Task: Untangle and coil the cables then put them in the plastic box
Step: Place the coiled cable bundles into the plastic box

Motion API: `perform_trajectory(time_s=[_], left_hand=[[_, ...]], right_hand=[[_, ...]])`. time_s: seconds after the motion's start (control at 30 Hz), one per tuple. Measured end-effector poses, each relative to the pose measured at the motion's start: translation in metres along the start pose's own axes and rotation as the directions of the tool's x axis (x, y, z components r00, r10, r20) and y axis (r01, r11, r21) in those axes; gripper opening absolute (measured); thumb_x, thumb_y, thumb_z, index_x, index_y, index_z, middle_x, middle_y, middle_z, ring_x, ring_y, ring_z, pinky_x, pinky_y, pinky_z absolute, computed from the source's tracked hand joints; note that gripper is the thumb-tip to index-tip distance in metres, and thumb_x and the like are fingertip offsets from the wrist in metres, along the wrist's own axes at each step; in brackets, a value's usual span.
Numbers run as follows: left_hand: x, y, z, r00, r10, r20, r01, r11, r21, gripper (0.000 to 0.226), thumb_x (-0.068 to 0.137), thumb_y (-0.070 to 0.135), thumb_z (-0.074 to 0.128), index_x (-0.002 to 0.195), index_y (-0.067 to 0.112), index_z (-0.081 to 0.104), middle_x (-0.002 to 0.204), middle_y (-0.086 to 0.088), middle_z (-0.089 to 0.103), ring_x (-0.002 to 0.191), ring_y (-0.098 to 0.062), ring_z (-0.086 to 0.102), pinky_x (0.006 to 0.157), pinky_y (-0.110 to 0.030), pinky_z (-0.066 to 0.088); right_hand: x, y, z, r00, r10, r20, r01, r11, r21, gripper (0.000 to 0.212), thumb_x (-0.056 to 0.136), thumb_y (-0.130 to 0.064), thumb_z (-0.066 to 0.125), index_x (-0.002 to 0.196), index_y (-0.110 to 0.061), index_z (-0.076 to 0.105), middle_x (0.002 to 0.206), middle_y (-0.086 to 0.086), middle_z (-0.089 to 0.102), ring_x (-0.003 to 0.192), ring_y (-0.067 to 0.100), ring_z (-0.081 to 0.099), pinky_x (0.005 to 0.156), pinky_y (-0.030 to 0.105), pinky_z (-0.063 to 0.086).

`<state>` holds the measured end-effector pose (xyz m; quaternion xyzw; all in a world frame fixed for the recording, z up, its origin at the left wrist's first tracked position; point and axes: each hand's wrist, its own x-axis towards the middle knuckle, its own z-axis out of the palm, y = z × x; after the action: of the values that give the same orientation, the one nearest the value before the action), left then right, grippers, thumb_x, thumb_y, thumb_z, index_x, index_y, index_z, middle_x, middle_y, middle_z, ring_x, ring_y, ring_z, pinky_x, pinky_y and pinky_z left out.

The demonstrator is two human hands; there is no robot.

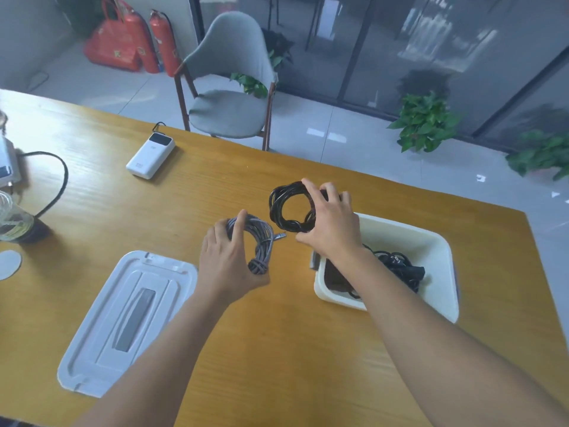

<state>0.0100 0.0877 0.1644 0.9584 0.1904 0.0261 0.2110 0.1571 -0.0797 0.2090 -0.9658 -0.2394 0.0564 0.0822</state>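
My left hand (226, 260) grips a coiled grey braided cable (263, 238) over the middle of the wooden table (215, 186); the cable's metal plug sticks out to the right. My right hand (331, 223) holds a black cable coil (281, 208) by its right side, just left of the white plastic box (431, 241). Inside the box lies another black cable bundle (403, 268), partly hidden by my right forearm.
The box's white lid (129, 322) lies flat at the front left. A white power bank (151, 155) sits further back. At the left edge stand a clear bottle (14, 220) and a black wire (58, 180). A grey chair (231, 84) stands behind the table.
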Motion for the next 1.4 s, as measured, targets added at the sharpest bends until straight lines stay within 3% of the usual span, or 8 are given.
perform_trajectory(time_s=[0.27, 0.6, 0.73, 0.87, 0.97, 1.13, 1.27, 1.4], left_hand=[[0.009, 0.087, 0.0, 0.98, 0.199, 0.026, -0.2, 0.978, 0.054, 0.133, 0.056, 0.066, 0.081, 0.163, 0.017, 0.019, 0.143, -0.018, 0.041, 0.13, -0.037, 0.04, 0.109, -0.047, 0.039], [-0.001, 0.17, 0.035, 0.943, 0.309, 0.125, -0.318, 0.947, 0.056, 0.132, 0.058, 0.061, 0.082, 0.164, 0.02, 0.013, 0.149, -0.014, 0.036, 0.138, -0.033, 0.036, 0.114, -0.042, 0.035], [0.0, 0.185, 0.052, 0.934, 0.315, 0.171, -0.331, 0.941, 0.074, 0.133, 0.058, 0.062, 0.081, 0.163, 0.019, 0.013, 0.148, -0.013, 0.034, 0.134, -0.033, 0.04, 0.113, -0.039, 0.036], [0.01, 0.191, 0.067, 0.93, 0.294, 0.218, -0.322, 0.941, 0.103, 0.136, 0.062, 0.062, 0.083, 0.164, 0.015, 0.008, 0.149, -0.014, 0.03, 0.138, -0.032, 0.036, 0.114, -0.037, 0.034], [0.018, 0.193, 0.08, 0.917, 0.3, 0.264, -0.335, 0.937, 0.1, 0.137, 0.064, 0.062, 0.083, 0.164, 0.014, 0.002, 0.149, -0.016, 0.028, 0.139, -0.034, 0.032, 0.117, -0.038, 0.03], [0.02, 0.189, 0.1, 0.901, 0.268, 0.342, -0.355, 0.908, 0.224, 0.14, 0.071, 0.076, 0.075, 0.164, 0.012, -0.007, 0.161, -0.019, 0.019, 0.15, -0.036, 0.023, 0.123, -0.041, 0.021], [0.023, 0.183, 0.113, 0.887, 0.288, 0.362, -0.378, 0.902, 0.209, 0.136, 0.077, 0.089, 0.055, 0.163, 0.011, -0.017, 0.172, -0.016, -0.007, 0.16, -0.033, -0.009, 0.128, -0.046, 0.005], [0.026, 0.182, 0.121, 0.871, 0.285, 0.401, -0.382, 0.905, 0.186, 0.131, 0.084, 0.087, 0.048, 0.159, 0.012, -0.028, 0.171, -0.015, -0.02, 0.158, -0.031, -0.022, 0.129, -0.047, 0.0]], right_hand=[[-0.058, 0.088, -0.046, 0.983, 0.146, -0.111, -0.145, 0.989, 0.015, 0.114, 0.069, -0.049, 0.089, 0.161, -0.042, 0.021, 0.141, -0.003, 0.038, 0.117, 0.028, 0.041, 0.067, 0.032, 0.046], [-0.123, 0.186, -0.048, 0.968, 0.25, -0.025, -0.25, 0.968, 0.0, 0.111, 0.07, -0.041, 0.087, 0.16, -0.04, 0.023, 0.144, -0.003, 0.038, 0.114, 0.028, 0.041, 0.076, 0.031, 0.045], [-0.129, 0.197, -0.036, 0.98, 0.195, 0.025, -0.191, 0.974, -0.12, 0.111, 0.071, -0.041, 0.088, 0.162, -0.037, 0.023, 0.147, -0.003, 0.036, 0.121, 0.028, 0.04, 0.095, 0.035, 0.05], [-0.128, 0.205, -0.02, 0.99, 0.136, 0.047, -0.125, 0.973, -0.195, 0.11, 0.072, -0.043, 0.087, 0.162, -0.031, 0.025, 0.153, 0.001, 0.036, 0.134, 0.032, 0.036, 0.118, 0.041, 0.034], [-0.125, 0.208, -0.006, 0.993, 0.086, 0.075, -0.065, 0.967, -0.245, 0.113, 0.073, -0.049, 0.087, 0.163, -0.023, 0.025, 0.157, 0.006, 0.037, 0.153, 0.033, 0.022, 0.13, 0.046, 0.011], [-0.122, 0.207, 0.01, 0.986, 0.072, 0.149, -0.048, 0.986, -0.158, 0.12, 0.084, -0.062, 0.077, 0.167, -0.019, 0.002, 0.172, 0.007, 0.015, 0.161, 0.03, -0.002, 0.131, 0.047, 0.002], [-0.115, 0.2, 0.012, 0.983, -0.001, 0.182, 0.032, 0.985, -0.171, 0.086, 0.102, -0.069, 0.036, 0.167, -0.029, -0.003, 0.175, 0.006, -0.003, 0.16, 0.031, -0.016, 0.13, 0.049, -0.007], [-0.107, 0.203, 0.018, 0.97, 0.031, 0.243, 0.022, 0.977, -0.213, 0.078, 0.106, -0.062, 0.036, 0.167, -0.033, -0.003, 0.175, 0.006, -0.001, 0.16, 0.035, -0.011, 0.129, 0.052, -0.006]])
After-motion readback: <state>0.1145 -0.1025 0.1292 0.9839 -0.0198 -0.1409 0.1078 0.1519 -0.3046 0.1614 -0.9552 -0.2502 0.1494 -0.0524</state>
